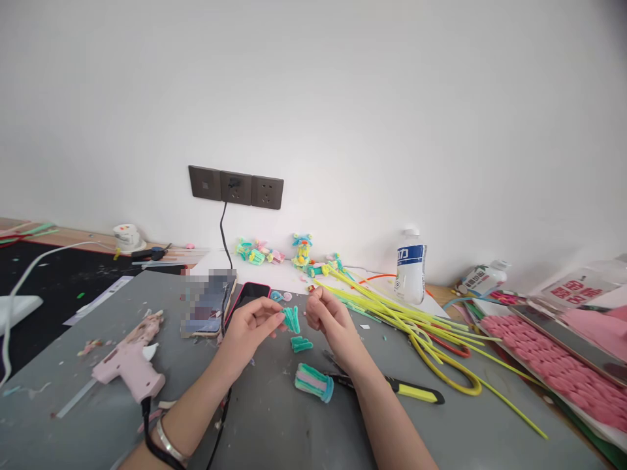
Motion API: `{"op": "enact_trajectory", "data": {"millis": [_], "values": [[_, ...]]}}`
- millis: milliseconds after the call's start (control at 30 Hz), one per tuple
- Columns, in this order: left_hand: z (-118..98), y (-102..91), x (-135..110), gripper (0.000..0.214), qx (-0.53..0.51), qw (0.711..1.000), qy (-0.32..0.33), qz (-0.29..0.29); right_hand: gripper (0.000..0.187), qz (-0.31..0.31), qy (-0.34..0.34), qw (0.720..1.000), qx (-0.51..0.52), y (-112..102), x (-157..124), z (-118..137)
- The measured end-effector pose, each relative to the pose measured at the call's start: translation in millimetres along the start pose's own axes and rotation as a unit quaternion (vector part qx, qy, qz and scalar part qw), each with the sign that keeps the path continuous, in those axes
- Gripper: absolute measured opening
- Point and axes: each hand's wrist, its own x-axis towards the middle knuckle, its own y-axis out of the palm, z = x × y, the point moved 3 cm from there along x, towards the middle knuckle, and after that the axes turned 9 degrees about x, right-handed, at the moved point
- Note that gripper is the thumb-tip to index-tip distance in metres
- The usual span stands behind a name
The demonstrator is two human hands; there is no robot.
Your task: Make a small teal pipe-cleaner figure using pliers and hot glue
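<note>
Between thumb and fingers of my left hand (258, 320) is a teal folded pipe cleaner piece (292, 320). My right hand (332, 314) is closed just to the right of it; a tiny reddish bit shows by its fingertips, too small to name. Below the hands lies a second teal folded piece (301, 344). Nearer to me, a teal, green and pink pipe cleaner tube (313, 382) rests on its side on the grey mat (274, 424). A yellow and black utility knife (416, 391) lies partly under my right forearm.
A pink glue gun (132, 362) lies at left, its cord near my left wrist. Two phones (211, 303) sit behind my left hand. Yellow pipe cleaners (401, 320) spread at right, before a white bottle (410, 269). Small pipe cleaner figures (302, 250) stand along the wall.
</note>
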Motion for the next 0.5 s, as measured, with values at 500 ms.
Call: {"op": "enact_trajectory", "data": {"millis": [500], "values": [[0, 0.5, -1, 0.023, -0.001, 1.0, -0.003, 0.013, 0.024, 0.028, -0.002, 0.999, -0.03, 4, -6, 10]]}}
